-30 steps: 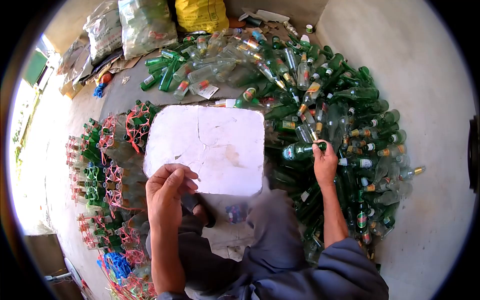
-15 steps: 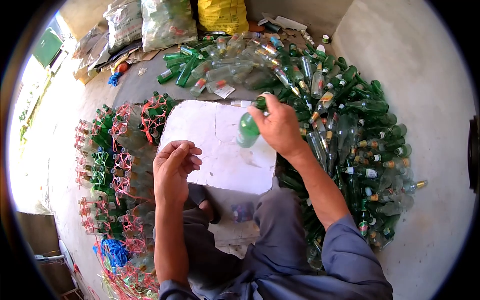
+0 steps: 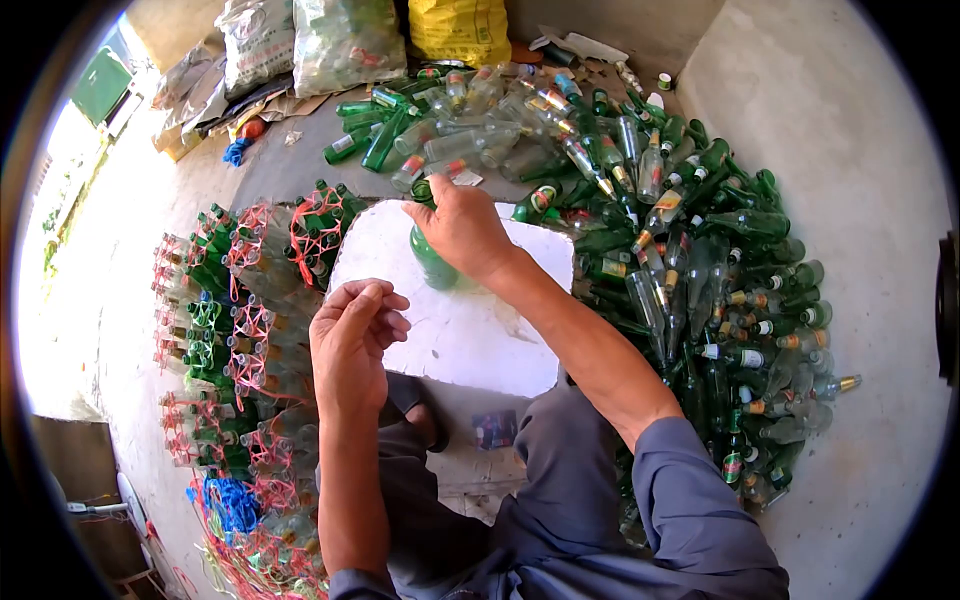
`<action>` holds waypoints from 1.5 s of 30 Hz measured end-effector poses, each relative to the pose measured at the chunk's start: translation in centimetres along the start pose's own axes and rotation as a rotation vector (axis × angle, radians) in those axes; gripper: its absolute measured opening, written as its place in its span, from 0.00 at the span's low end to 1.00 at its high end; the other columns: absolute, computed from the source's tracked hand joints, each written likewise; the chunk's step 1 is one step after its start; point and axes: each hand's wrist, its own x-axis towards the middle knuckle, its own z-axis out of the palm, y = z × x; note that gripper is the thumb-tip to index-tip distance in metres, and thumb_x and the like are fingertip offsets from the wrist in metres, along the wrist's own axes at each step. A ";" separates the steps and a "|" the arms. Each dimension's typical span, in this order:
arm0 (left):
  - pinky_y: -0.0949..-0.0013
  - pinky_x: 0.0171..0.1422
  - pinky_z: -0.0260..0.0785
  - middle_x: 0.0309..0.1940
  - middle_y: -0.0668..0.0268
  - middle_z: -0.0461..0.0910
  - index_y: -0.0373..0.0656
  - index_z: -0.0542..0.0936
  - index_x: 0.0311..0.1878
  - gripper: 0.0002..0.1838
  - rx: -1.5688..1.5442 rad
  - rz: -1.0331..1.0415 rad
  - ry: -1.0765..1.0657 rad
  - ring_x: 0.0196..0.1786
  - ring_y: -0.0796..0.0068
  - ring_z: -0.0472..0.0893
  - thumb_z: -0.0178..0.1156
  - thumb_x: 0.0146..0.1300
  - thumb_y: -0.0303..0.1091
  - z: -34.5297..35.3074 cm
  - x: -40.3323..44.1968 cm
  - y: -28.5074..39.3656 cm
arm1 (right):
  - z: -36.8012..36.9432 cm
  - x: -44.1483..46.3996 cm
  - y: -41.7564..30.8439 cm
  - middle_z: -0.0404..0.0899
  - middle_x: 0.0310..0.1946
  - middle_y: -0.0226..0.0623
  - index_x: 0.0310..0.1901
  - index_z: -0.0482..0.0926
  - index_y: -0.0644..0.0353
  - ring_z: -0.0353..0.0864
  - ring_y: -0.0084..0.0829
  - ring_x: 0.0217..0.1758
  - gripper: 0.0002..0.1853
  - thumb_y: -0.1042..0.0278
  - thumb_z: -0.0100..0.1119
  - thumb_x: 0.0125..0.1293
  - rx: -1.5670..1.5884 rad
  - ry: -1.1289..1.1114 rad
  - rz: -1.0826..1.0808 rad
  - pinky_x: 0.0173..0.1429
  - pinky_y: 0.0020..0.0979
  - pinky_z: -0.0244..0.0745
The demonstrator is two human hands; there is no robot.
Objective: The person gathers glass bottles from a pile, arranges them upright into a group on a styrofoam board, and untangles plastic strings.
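Note:
A green glass bottle stands nearly upright over the white board, its base at or just above the surface. My right hand is closed around its neck, with the mouth showing past the fingers. Lower and to the left, my left hand hovers beside the board's left edge. Its thumb rests against the index finger and the other fingers curl loosely, with nothing visible in them. Another green bottle lies just beyond the board's far right edge.
A big heap of loose bottles spreads behind and to the right. Bottles bundled with pink string stand at left, near blue string. Filled sacks and a yellow sack line the back. A wall rises at right.
My right hand has carried the green bottle leftward across the board, and the bottle is now more upright. My left hand keeps almost the same pose. The view has shifted slightly.

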 end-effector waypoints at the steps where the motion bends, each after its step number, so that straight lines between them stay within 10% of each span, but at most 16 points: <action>1: 0.75 0.33 0.72 0.32 0.59 0.83 0.35 0.79 0.42 0.09 0.000 -0.003 -0.006 0.28 0.77 0.80 0.59 0.69 0.33 0.1 0.1 0.0 | 0.0 0.5 -0.2 0.74 0.16 0.51 0.31 0.70 0.64 0.76 0.57 0.23 0.18 0.59 0.67 0.64 0.000 0.001 -0.001 0.28 0.49 0.70; 30: 0.75 0.33 0.72 0.32 0.61 0.82 0.35 0.79 0.42 0.09 0.086 -0.050 -0.022 0.28 0.76 0.80 0.56 0.71 0.33 0.9 0.2 -0.3 | 1.8 -2.9 6.3 0.85 0.40 0.50 0.49 0.82 0.62 0.85 0.50 0.42 0.29 0.47 0.73 0.53 0.188 -0.097 0.208 0.49 0.41 0.80; 39: 0.75 0.34 0.71 0.31 0.59 0.83 0.34 0.79 0.43 0.10 0.096 -0.049 -0.046 0.27 0.77 0.79 0.58 0.70 0.33 1.0 -0.4 -0.7 | -3.8 -11.3 11.5 0.87 0.41 0.45 0.53 0.79 0.70 0.88 0.32 0.45 0.20 0.65 0.66 0.64 0.288 0.062 0.437 0.48 0.29 0.81; 45: 0.77 0.33 0.68 0.31 0.59 0.83 0.34 0.79 0.42 0.09 0.097 -0.036 -0.069 0.27 0.78 0.78 0.57 0.71 0.32 0.0 -1.2 -0.7 | -12.1 -27.7 19.1 0.85 0.42 0.49 0.55 0.78 0.64 0.85 0.49 0.47 0.21 0.66 0.64 0.61 -0.395 -0.024 0.835 0.52 0.44 0.80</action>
